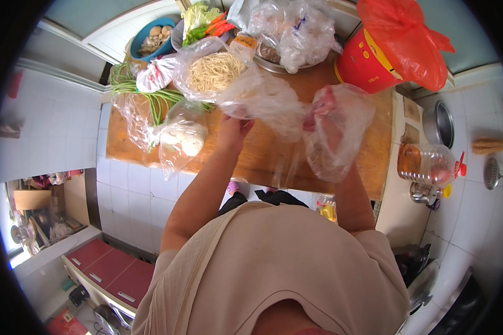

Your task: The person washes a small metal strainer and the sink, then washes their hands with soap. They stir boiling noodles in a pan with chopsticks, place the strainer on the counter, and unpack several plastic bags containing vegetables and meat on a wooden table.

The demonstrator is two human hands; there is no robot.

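Note:
My left hand [233, 127] has its fingers curled at the near edge of a blurred clear plastic bag [268, 102]. Another clear plastic bag [352, 106] covers my right hand [334, 133]. Through its film I see a pinkish-red piece of what looks like raw meat [323, 104] at my fingers; the exact grip is partly hidden. Just beyond my left hand, thin pale noodles [216, 72] lie in an open clear bag. To its left, a knotted clear bag holds round white vegetables or buns [188, 141], too blurred to tell.
Long green beans [155, 100] and a tied white bag [156, 74] lie at left on the wooden table [260, 155]. Behind stand a blue bowl [152, 39], red and green peppers [218, 26], and bulging plastic bags [301, 29]. A red bucket [366, 63] and an oil jug [427, 163] stand right.

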